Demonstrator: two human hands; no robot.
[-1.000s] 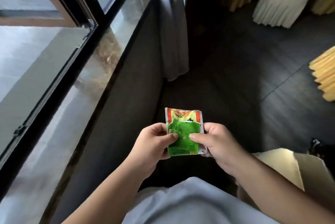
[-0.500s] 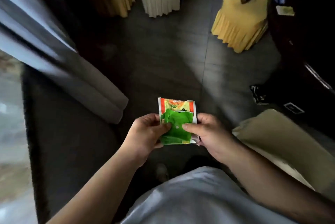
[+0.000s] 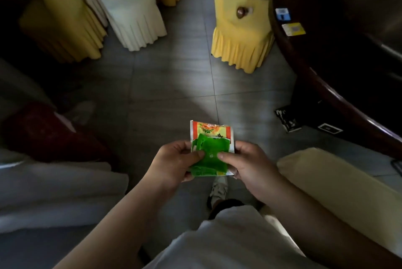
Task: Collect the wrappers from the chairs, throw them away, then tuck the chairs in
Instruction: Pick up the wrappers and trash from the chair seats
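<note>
I hold a small stack of wrappers in front of my body: a green wrapper [image 3: 214, 155] lies on top of a white one with orange and red print [image 3: 210, 128]. My left hand [image 3: 174, 162] pinches the stack's left edge and my right hand [image 3: 250, 164] pinches its right edge, thumbs on top. A chair in a yellow pleated cover [image 3: 239, 36] stands ahead beside the dark round table [image 3: 326, 86]. A cream-covered chair [image 3: 339, 188] is close at my right.
More covered chairs stand at the back left, a yellow one [image 3: 61, 20] and a white one [image 3: 134, 14]. A grey curtain [image 3: 54, 188] hangs at the left, with a dark red object [image 3: 39, 131] behind it. Grey tiled floor [image 3: 174, 86] lies ahead. Stickers [image 3: 291, 23] sit on the table edge.
The view has swung right, away from the window and its ledge toward the chairs and the round table. Both hands keep the same hold on the wrappers.
</note>
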